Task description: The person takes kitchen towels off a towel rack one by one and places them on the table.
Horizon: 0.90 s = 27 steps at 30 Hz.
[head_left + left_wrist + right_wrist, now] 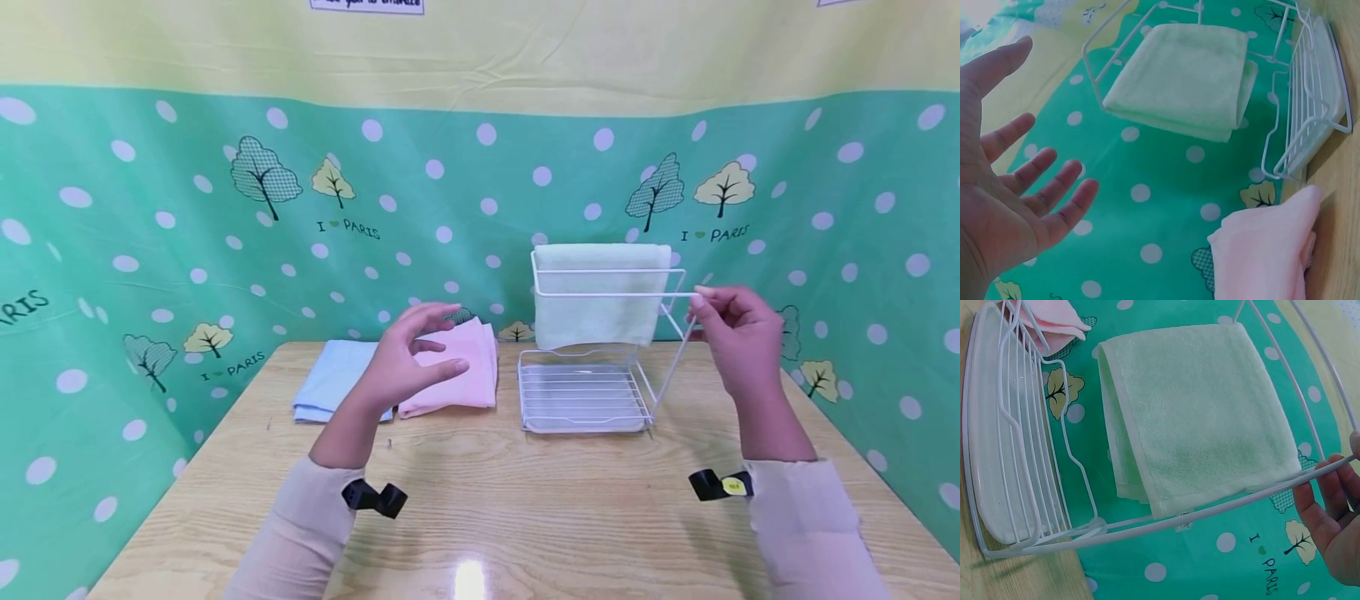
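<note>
A white wire rack (585,419) with a tray at its base stands on the right half of the table. Over its rear top bar hangs a pale green towel (600,312), seen close up in the right wrist view. My right hand (746,333) pinches the rack's upper right front corner between thumb and fingers. In the air above a folded pink towel (468,379) is my left hand (405,354), fingers spread and holding nothing. The left wrist view shows that palm bare, apart from the pink towel and the rack. A folded blue towel (333,379) lies left of the pink one.
The wooden table (525,508) has its far edge close to a green dotted curtain (420,225). A small dark speck (389,443) lies in front of the towels. Each sleeve carries a black wrist camera (375,497).
</note>
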{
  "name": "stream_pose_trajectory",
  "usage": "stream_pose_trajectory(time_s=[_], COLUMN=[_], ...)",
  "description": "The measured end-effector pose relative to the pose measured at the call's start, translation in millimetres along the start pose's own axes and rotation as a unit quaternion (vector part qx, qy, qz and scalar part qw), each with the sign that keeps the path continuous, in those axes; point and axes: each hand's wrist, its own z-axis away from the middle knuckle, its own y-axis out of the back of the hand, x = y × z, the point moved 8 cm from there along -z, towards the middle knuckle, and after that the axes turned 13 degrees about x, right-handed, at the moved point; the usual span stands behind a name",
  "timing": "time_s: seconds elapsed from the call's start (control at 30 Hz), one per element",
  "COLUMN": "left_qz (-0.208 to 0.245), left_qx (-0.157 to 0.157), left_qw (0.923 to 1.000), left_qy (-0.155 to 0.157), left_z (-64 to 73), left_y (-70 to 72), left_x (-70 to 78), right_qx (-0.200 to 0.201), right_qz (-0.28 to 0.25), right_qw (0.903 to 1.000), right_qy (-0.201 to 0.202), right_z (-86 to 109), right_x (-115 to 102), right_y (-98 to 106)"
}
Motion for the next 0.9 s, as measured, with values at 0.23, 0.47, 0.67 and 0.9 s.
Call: stream_pose_trajectory(time_s=[0.23,0.47,0.67,0.9], left_qz=[-0.031,-0.043,-0.028,-0.018], left_qx=[-0.016,-0.028,-0.045,-0.055], left_qw=[0.9994,0.9986,0.9986,0.9982], left_qy=[0.002,0.010,-0.009,-0.016], left_z=[-6.8,-15.6,-24.5,-31.4], left_y=[-7.6,-15.4,-25.2,-33.4], left_x=[6.3,14.2,22.6,29.6], right_qx=[-0.001,-0.001,0.001,0.002], right_qz=[0.006,0.009,0.022,0.021], right_qw=[1.0000,0.9999,0.9997,0.9997], right_qy=[-0.006,-0.006,-0.011,-0.013], right_z=[0.5,0.8,0.3,-0.1], right_x=[0.6,0.9,3.4,3.1], right_y=[0.6,0.6,0.8,1.2])
